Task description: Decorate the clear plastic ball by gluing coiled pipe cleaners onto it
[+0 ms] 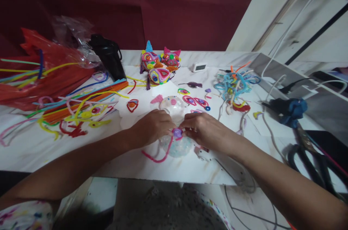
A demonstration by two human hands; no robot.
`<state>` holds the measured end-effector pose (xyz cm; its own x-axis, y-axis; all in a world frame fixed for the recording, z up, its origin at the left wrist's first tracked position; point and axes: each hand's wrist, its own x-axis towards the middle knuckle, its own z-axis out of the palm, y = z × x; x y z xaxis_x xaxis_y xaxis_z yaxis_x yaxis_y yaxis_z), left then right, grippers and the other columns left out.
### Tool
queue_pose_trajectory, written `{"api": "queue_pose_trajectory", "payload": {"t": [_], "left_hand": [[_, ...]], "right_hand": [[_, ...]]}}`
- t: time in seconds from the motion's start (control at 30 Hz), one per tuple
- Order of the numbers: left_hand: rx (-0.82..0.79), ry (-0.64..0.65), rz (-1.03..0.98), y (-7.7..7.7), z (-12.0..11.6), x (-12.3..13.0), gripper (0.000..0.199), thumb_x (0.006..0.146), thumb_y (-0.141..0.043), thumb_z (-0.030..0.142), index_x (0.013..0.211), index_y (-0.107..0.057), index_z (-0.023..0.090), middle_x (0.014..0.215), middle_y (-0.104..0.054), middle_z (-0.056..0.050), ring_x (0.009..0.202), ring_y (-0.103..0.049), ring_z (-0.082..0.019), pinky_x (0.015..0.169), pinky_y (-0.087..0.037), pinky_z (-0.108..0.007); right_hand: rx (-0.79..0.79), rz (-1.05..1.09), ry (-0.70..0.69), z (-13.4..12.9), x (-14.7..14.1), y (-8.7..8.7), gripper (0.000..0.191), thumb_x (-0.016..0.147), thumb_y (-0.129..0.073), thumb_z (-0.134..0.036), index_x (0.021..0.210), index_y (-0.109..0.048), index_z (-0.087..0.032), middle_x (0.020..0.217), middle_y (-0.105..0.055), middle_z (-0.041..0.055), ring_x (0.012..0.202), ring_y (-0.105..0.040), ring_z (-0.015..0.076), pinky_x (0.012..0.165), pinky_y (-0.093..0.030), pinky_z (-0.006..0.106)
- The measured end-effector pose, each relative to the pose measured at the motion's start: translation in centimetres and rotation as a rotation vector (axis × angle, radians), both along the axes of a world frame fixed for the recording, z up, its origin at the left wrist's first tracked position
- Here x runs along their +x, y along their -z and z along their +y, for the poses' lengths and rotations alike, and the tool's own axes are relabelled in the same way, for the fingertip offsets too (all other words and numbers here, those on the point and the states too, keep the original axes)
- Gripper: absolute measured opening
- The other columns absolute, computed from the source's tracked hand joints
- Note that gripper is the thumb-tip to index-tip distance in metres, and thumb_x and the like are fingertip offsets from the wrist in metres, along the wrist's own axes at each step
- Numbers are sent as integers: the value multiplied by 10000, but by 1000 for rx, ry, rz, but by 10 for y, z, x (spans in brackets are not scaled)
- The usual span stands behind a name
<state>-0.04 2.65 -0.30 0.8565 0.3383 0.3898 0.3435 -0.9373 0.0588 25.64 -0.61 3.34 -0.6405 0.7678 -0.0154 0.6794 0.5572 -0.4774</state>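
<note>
Nearly closed, left hand (pixel 153 126) and right hand (pixel 203 128) pinched the purple fuzzy coil (pixel 177 133), seemingly steadying it over the clear speckled disc (pixel 179 149).

Through my feed, I see a white sleeve (pixel 25 215) blotched with pink, purple and blue above the bare left forearm (pixel 81 164).

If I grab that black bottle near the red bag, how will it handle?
The black bottle looks rigid, so it should probably keep its shape. Being tall and narrow, it might tip if pushed near its top.
</note>
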Motion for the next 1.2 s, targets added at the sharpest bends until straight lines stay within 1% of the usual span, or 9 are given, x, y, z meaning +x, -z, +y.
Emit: {"api": "queue_pose_trajectory", "payload": {"t": [0.07, 0.13, 0.23, 0.4, 0.6, 0.73, 0.87, 1.03, 1.2], "left_hand": [[-3, 18, 1, -2, 1, -1, 85, 1109, -727, 175, 1149, -801, 188, 1027, -838, -51, 980, -742, -218, 915, -538, -332], [19, 33, -6, 0, 3, 0, 47, 1096, -754, 180, 1080, -798, 181, 976, -828, -42, 936, -726, -216, 886, -521, -337], [44, 34, -20, 6, 7, 3, 99, 1099, -762, 207, 1010, -799, 185, 924, -806, -33, 894, -699, -211, 872, -500, -344], [29, 46, -65, 15, 11, 3, 181, 1149, -680, 229, 1031, -812, 190, 900, -783, -34, 900, -681, -211, 912, -492, -342], [88, 73, -106, 15, 8, 2, 231, 1170, -642, 265, 1025, -805, 190, 887, -785, -35, 897, -682, -214, 902, -490, -346], [132, 75, -147, 19, 6, 1, 176, 1165, -650, 251, 1091, -795, 186, 982, -829, -58, 982, -736, -223, 919, -507, -360], [84, 97, -180, 24, 8, 0, 173, 1173, -637, 258, 1219, -793, 201, 1128, -872, -89, 1105, -788, -231, 995, -571, -367], [47, 219, -277, 26, 11, 2, 258, 1206, -534, 226, 1200, -787, 176, 1136, -888, -112, 1131, -819, -217, 1015, -612, -340], [71, 251, -309, 27, 13, 3, 247, 1201, -545, 207, 1192, -789, 171, 1115, -890, -100, 1116, -823, -201, 1004, -623, -319]], "right_hand": [[12, -21, 7, -2, -1, -2, 234, 983, -664, -67, 974, -863, -190, 1024, -800, 101, 943, -718, 236, 852, -456, 360], [16, -61, 19, -4, -3, -4, 223, 996, -668, -75, 950, -860, -179, 992, -789, 104, 905, -707, 230, 824, -439, 361], [18, -123, 37, -7, -6, -8, 225, 1015, -668, -84, 940, -864, -164, 974, -775, 113, 877, -694, 226, 791, -414, 364], [37, -139, 32, -9, -7, -9, 236, 1013, -650, -98, 959, -872, -157, 973, -763, 114, 852, -663, 213, 773, -402, 357], [67, -140, 30, -11, -8, -8, 238, 981, -638, -80, 923, -855, -158, 935, -747, 105, 811, -629, 196, 736, -385, 340], [54, -184, 38, -13, -11, -9, 266, 990, -605, -64, 969, -860, -135, 973, -754, 128, 822, -642, 207, 747, -391, 348], [40, -170, 42, -14, -9, -9, 276, 1015, -594, -88, 991, -865, -137, 994, -762, 135, 849, -678, 227, 763, -412, 359], [7, -106, 75, -13, -7, -4, 266, 1040, -609, -89, 1030, -872, -130, 1051, -793, 142, 897, -724, 237, 796, -461, 361], [28, -3, 108, -17, -3, 4, 280, 1003, -630, -52, 1069, -882, -155, 1004, -810, 100, 793, -689, 196, 760, -479, 344]]}}
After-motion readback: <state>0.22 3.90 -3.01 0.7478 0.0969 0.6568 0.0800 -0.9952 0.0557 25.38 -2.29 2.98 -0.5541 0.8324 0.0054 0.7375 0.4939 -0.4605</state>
